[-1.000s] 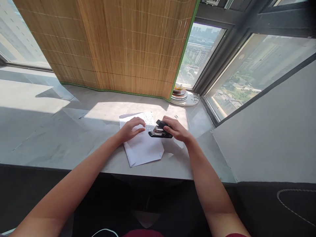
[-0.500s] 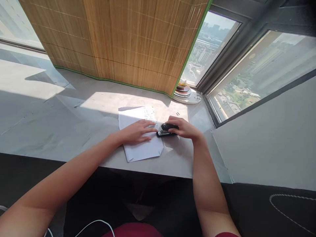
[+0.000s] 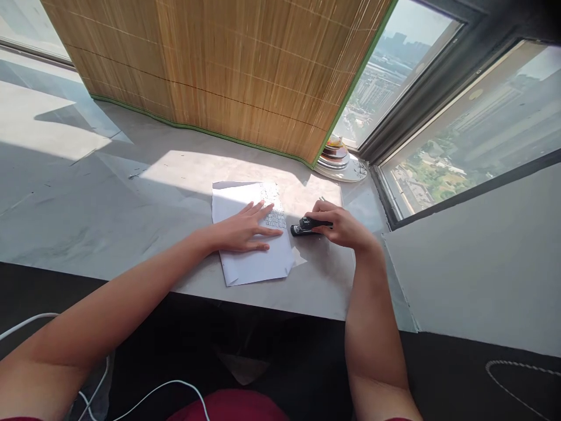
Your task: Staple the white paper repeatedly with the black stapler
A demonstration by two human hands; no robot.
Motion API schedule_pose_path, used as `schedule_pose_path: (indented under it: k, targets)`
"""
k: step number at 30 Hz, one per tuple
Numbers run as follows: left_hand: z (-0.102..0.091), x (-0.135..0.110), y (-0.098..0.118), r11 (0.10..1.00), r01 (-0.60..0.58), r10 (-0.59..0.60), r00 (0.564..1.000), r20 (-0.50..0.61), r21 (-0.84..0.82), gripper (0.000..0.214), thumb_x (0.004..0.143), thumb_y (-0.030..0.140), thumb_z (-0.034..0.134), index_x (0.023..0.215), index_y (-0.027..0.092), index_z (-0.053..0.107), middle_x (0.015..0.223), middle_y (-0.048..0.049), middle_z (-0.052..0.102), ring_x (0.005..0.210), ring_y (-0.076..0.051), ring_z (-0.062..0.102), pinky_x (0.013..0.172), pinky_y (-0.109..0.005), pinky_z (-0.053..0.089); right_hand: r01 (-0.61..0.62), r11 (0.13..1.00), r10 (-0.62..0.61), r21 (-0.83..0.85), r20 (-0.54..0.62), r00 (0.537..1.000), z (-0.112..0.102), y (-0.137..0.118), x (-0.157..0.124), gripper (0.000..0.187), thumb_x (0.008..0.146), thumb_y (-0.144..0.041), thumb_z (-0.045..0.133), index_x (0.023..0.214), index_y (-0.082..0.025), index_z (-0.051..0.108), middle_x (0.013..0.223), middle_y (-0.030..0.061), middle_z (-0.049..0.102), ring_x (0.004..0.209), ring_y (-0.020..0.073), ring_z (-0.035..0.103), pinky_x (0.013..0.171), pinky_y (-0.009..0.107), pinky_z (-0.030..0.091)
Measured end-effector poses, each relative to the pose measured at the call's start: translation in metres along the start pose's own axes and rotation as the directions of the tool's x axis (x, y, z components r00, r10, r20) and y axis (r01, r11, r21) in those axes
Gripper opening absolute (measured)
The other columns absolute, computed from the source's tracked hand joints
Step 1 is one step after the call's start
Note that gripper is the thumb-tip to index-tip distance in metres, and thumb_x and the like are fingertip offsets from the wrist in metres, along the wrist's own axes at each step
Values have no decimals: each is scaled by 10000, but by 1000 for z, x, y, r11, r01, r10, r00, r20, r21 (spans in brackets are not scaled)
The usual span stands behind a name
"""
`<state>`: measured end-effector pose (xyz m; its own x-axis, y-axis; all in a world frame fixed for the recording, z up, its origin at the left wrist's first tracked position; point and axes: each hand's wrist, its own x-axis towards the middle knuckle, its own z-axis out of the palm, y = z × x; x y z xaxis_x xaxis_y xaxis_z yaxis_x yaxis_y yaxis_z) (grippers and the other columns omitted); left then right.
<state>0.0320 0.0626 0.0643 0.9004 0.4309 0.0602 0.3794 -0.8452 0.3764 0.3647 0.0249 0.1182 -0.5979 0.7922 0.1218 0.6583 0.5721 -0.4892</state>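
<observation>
A sheaf of white paper (image 3: pixel 254 266) lies on the pale countertop (image 3: pixel 175 193), its upper right part covered with rows of staples or staple-like marks. My left hand (image 3: pixel 248 229) rests flat on it, fingers spread. To the right of the paper, my right hand (image 3: pixel 339 225) is wrapped round a black stapler (image 3: pixel 302 227). The stapler's nose points left and sits a short gap away from the paper's right edge. The rear of the stapler is hidden in my palm.
A bamboo blind (image 3: pixel 219 70) with green edging hangs behind the paper. Stacked plates (image 3: pixel 335 158) stand in the corner by the window (image 3: pixel 473 128). A white wall panel (image 3: pixel 482 257) bounds the right side. A white cable (image 3: pixel 175 383) crosses below the counter's front edge.
My right hand has drawn the stapler to the right, off the paper's edge. The fingers of my left hand have spread wider on the paper. The view has shifted slightly.
</observation>
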Motion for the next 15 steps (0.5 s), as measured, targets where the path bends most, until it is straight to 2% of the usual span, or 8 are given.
schedule_pose_path:
  k: [7, 15]
  targets:
    - [1, 2, 1, 1000, -7, 7, 1000, -7, -6, 651, 1004, 587, 590, 1613, 449, 403, 1788, -48, 113, 1625, -433, 119, 1279, -674, 153, 50, 998, -50, 23, -5, 999, 6, -2, 6, 177, 1011, -313, 637, 1144, -307, 753, 1030, 64, 624, 958, 248, 574, 849, 399, 476]
    - [0, 2, 6, 998, -63, 63, 998, -10, 16, 553, 1001, 555, 603, 1536, 445, 518, 1763, -50, 215, 1606, -450, 176, 1250, -728, 154, 64, 996, -65, 60, 18, 998, 8, 0, 9, 161, 1000, -315, 659, 1145, -287, 724, 1014, 56, 617, 926, 237, 575, 829, 394, 464]
